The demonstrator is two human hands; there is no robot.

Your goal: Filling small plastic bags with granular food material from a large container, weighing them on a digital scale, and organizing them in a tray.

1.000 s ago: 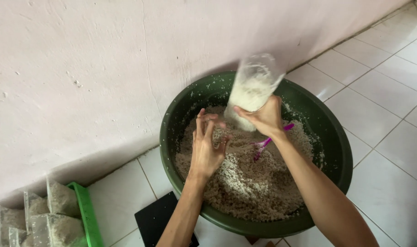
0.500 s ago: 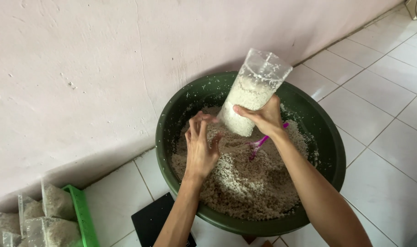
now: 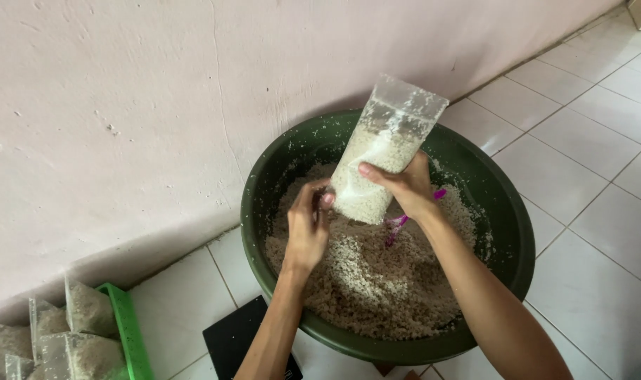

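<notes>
Both hands, left hand point(image 3: 308, 226) and right hand point(image 3: 403, 185), hold a grain-filled bag point(image 3: 380, 156).

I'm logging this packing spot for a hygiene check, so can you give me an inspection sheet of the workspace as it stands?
Surface: white tiled floor with grey grout lines; loose grains cling to the basin's inner wall.
Job's things: dark green basin part full of pale grain; clear plastic bag part filled, held upright above the grain; a pink-purple tool lying in the grain.
Clutter: filled bags in a green crate at lower left; a flat black object beside the basin.
Grippers: right hand grips the bag; left hand touches its lower corner.
Cables: nothing seen.
Surroundings: pale pink wall with scuffs and cracks.
</notes>
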